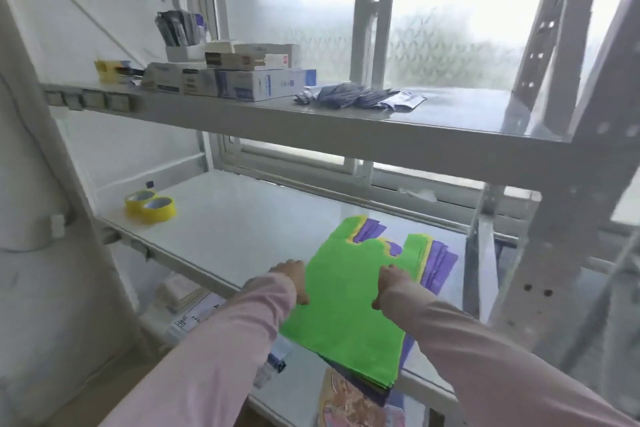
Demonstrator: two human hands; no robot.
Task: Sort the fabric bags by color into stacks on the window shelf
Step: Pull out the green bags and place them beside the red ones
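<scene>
Green fabric bag (349,305) lies flat atop a pile of yellow and purple fabric bags (441,262) on the white lower window shelf (242,218), its near end overhanging the front edge. I see the left hand (291,279) at its left edge and the right hand (391,284) resting on it. I cannot tell whether either one's fingers grip the cloth. Two yellow tape rolls (150,206) sit well apart, far left.

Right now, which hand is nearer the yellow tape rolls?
Left. The left hand is at the green bag's left edge, toward the tape rolls; the right hand lies mid-bag.
</scene>
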